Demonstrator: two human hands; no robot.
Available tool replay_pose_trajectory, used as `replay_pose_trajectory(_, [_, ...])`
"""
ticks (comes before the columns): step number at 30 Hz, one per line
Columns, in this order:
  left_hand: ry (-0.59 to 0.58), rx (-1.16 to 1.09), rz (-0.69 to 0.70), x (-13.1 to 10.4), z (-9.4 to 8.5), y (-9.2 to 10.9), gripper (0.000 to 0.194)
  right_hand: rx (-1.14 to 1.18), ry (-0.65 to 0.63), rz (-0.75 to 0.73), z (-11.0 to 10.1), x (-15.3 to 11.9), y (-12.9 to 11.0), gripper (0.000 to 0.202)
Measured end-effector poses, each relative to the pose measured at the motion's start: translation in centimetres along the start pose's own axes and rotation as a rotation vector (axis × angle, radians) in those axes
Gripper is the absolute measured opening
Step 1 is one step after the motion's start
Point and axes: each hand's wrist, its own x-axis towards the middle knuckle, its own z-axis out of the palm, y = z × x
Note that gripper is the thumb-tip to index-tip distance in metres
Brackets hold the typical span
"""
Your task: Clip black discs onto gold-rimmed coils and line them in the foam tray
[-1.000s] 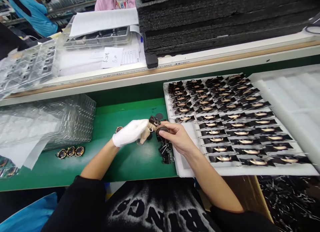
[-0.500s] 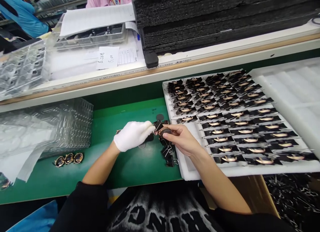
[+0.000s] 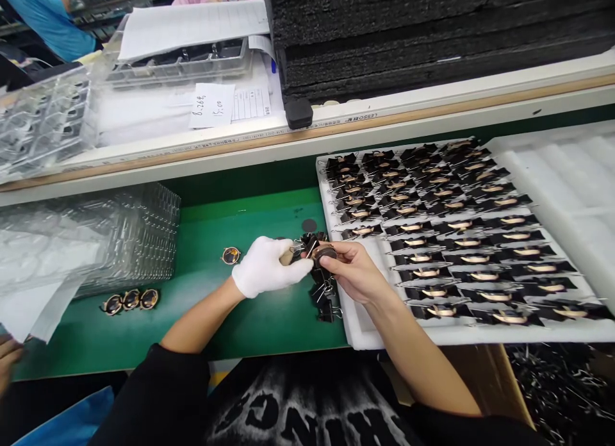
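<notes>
Head view: holding a round, dark-faced piece point(image 3: 325, 254) beside a black binder clip point(image 3: 311, 244)

Above the green desk point(image 3: 269, 324), just left of the foam tray point(image 3: 358, 334), the round piece is sitting in the bare right hand point(image 3: 353, 266). That grip is pinching it between thumb and fingers, apparently so that its near edge is facing the clip. From the opposite side, the gloved left hand point(image 3: 264, 266) is working; its grip appears to be pinching the binder clip near the wire handles, presumably for leverage against the spring. The fingers are hiding whether clip and piece are touching.

Below the hands, loose clips point(image 3: 325, 295) are lying heaped along the tray's edge, probably for a short reach. Left of the glove, a single gold-rimmed piece point(image 3: 231, 256) is lying on the desk; farther left, three similar pieces point(image 3: 131, 300) are lying side by side, likely for easy picking.

On the right, clipped pieces point(image 3: 467, 243) are standing in rows on the foam tray, the soft material presumably cushioning them. At far left, clear plastic trays point(image 3: 139, 241) are standing stacked, evidently saving room. Above, a shelf point(image 3: 168, 156) is carrying black foam point(image 3: 432, 36). At lower right, more clips point(image 3: 567, 395) are lying massed in a box.
</notes>
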Motion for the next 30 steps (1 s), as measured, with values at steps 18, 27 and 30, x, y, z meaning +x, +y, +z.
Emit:
replay_pose_trajectory(18, [-0.422, -0.192, -0.109, -1.2, -2.5, -0.9, 0.043, -0.572, -0.062, 0.005, -1.8, -1.0, -3.3, 0.023])
replay_pose_trajectory(27, [-0.549, -0.102, -0.016, -2.1, -3.5, 0.2, 0.045, -0.626, -0.380, 0.082, -1.9, -1.5, -3.4, 0.008])
replay_pose_trajectory(30, [-0.574, -0.097, -0.011, -2.3, -3.6, 0.5, 0.045, -0.633, -0.407, 0.064, -2.0, -1.5, -3.4, 0.007])
